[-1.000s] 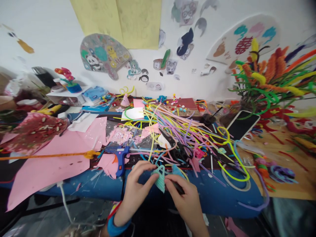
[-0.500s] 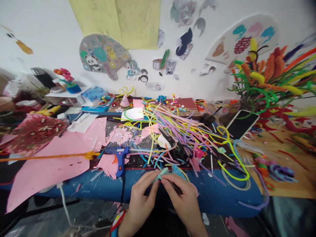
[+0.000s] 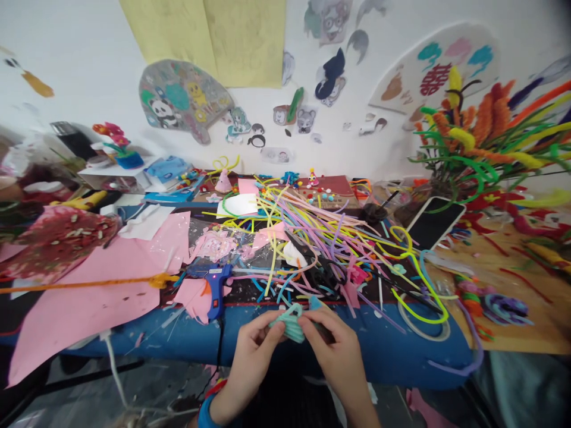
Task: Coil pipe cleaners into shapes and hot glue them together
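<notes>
In front of the table's edge, a mint-green bundle of bent pipe cleaners (image 3: 293, 327) is pinched between both hands. It shows several rows side by side and a pointed loop on top. My left hand (image 3: 253, 351) grips its left side with thumb and fingers. My right hand (image 3: 335, 348) has thumb and forefinger closed at its right side. A small blue piece (image 3: 314, 302) shows just above my right fingers; whether it is held, I cannot tell. Left of the hands lies a blue glue gun (image 3: 216, 290), its small light lit.
A heap of loose pipe cleaners (image 3: 307, 217) spreads across the table's middle. Pink sheets (image 3: 93, 297) cover the left. A roll of tape (image 3: 423, 321) and a phone (image 3: 436, 223) lie to the right, before a bunch of pipe-cleaner flowers (image 3: 482, 131). The glue gun's cord hangs off the edge.
The mint-green bundle has been turned, so its rows and loop now show. My fingers have shifted on it, and the left wrist has rotated. The view has moved slightly.
</notes>
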Tool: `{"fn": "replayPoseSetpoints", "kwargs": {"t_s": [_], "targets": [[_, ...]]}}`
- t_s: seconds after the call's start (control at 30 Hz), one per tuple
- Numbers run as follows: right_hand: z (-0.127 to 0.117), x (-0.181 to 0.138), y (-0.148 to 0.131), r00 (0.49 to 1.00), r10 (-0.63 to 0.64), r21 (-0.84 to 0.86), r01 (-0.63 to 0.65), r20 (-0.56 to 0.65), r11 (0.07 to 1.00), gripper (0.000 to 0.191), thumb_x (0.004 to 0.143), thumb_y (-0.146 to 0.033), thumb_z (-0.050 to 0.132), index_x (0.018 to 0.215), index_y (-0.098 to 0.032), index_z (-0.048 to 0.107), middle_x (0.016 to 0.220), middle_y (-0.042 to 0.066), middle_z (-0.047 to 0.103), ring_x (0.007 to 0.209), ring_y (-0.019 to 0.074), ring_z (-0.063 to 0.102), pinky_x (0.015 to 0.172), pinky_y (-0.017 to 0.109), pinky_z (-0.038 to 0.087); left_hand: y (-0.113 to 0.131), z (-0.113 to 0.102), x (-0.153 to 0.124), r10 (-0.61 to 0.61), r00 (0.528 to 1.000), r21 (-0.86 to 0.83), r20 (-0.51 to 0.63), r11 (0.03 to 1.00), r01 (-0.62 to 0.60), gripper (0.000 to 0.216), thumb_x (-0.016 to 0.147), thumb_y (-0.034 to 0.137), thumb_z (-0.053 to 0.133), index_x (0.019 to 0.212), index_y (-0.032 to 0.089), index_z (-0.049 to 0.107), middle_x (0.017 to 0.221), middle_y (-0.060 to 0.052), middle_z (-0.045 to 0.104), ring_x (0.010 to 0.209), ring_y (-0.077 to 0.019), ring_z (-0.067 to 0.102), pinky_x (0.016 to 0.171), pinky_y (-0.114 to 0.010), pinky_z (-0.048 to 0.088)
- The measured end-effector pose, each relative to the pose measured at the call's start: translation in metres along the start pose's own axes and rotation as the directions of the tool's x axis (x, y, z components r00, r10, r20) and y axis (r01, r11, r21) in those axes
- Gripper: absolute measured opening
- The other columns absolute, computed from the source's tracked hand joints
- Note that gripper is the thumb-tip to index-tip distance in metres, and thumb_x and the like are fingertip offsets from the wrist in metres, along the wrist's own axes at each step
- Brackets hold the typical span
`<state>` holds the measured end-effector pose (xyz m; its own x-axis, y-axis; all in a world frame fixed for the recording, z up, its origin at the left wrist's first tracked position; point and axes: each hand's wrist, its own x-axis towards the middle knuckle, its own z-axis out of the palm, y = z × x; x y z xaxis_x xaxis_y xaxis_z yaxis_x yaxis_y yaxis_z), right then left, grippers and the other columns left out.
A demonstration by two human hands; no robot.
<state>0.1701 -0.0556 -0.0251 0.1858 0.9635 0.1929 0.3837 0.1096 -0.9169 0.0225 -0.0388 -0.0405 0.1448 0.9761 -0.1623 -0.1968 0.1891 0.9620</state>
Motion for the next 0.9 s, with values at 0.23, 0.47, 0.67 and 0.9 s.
{"fn": "replayPoseSetpoints", "kwargs": {"t_s": [0.23,0.47,0.67,0.9], "targets": [[0.004,-0.003,0.001,0.989,-0.145,-0.096,0.142,-0.02,0.985,0.014,0.09,-0.023,0.057,0.081,-0.021,0.067,0.076,0.002,0.068,0.071,0.0164,0.063,0.064,0.026,0.047,-0.003,0.001,0.009,-0.015,0.998,0.038,-0.053,0.999,0.017,0.031,0.072,0.043,0.075,0.073,0.013,0.074,0.064,-0.004,0.071,0.059,-0.0143,0.061,0.057,-0.023,0.05],[0.003,-0.004,-0.002,0.996,-0.068,-0.107,0.075,0.061,0.991,0.015,0.09,-0.025,0.057,0.079,-0.02,0.066,0.073,0.0,0.067,0.069,0.0151,0.062,0.062,0.024,0.045,-0.001,-0.002,0.012,0.05,0.998,0.091,-0.043,0.995,-0.046,0.024,0.076,0.036,0.072,0.07,0.013,0.071,0.062,-0.002,0.068,0.056,-0.0127,0.06,0.055,-0.022,0.049],[0.007,-0.004,0.003,0.996,-0.079,-0.111,0.073,-0.047,0.991,0.018,0.09,-0.026,0.057,0.076,-0.019,0.066,0.072,0.001,0.067,0.067,0.0151,0.063,0.06,0.024,0.046,-0.002,-0.005,0.005,0.558,0.829,0.586,0.042,0.658,-0.473,0.022,0.081,0.019,0.067,0.103,0.018,0.069,0.101,-0.01,0.073,0.094,-0.0224,0.069,0.084,-0.034,0.056],[0.008,-0.002,0.007,0.996,-0.046,-0.078,0.04,-0.08,0.996,0.016,0.089,-0.028,0.059,0.079,-0.02,0.068,0.077,0.003,0.07,0.072,0.0165,0.065,0.067,0.026,0.049,-0.014,-0.002,0.0,0.681,0.652,0.726,0.333,0.256,-0.639,0.043,0.08,0.013,0.066,0.122,0.016,0.06,0.117,-0.013,0.069,0.111,-0.0243,0.064,0.096,-0.037,0.053]]}}
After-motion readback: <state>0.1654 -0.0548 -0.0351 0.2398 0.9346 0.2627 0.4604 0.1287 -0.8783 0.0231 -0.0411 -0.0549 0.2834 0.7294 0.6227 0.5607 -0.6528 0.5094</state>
